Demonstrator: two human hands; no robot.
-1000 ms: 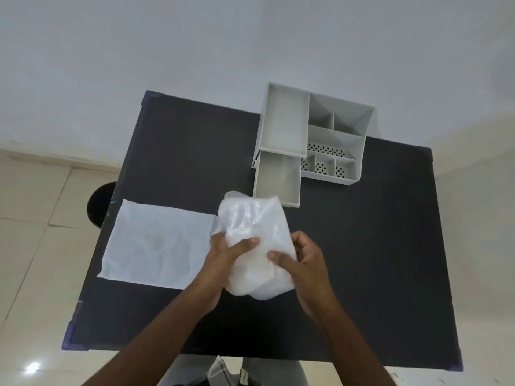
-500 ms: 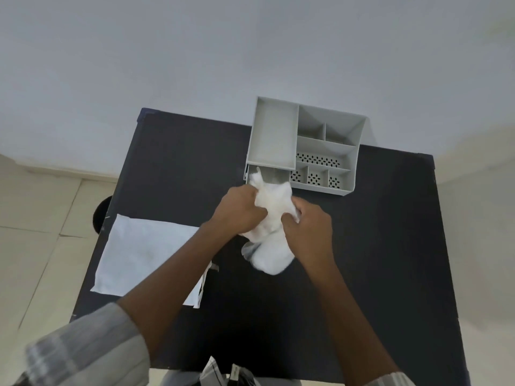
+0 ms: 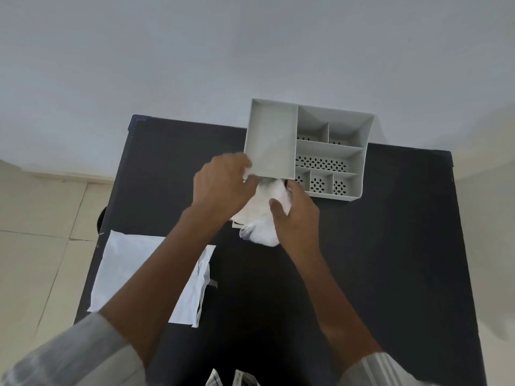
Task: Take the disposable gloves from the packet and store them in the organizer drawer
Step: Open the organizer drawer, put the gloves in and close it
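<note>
What changed: A second before, both hands held the bundle of disposable gloves out in the open, on the near side of the grey organizer. Half a second later the bundle was up at the drawer mouth. At this moment the far end of the bundle had gone in under the organizer's big tray, and the hands had moved closer to the organizer.

What that meant: It looked like the putting-away step was well under way. The gloves were out of the packet, but the drawer was not yet shut and part of the bundle still hung out.

Left hand: The left hand was curled round the far left side of the bundle, right by the organizer's near left corner. It looked like it was pushing the gloves in.

Right hand: The right hand gripped the right side of the bundle, thumb on top, just near of the organizer's small front boxes.

Gloves: They were one soft, white, crumpled lump, thin and a bit see-through. The near end bulged out past the drawer towards the person.

Drawer: Only a thin pale edge showed under the bundle. The rest was hidden.

Packet: The flat, white empty packet lay on the black table, well to the near left of the organizer, partly under the left arm.
</note>
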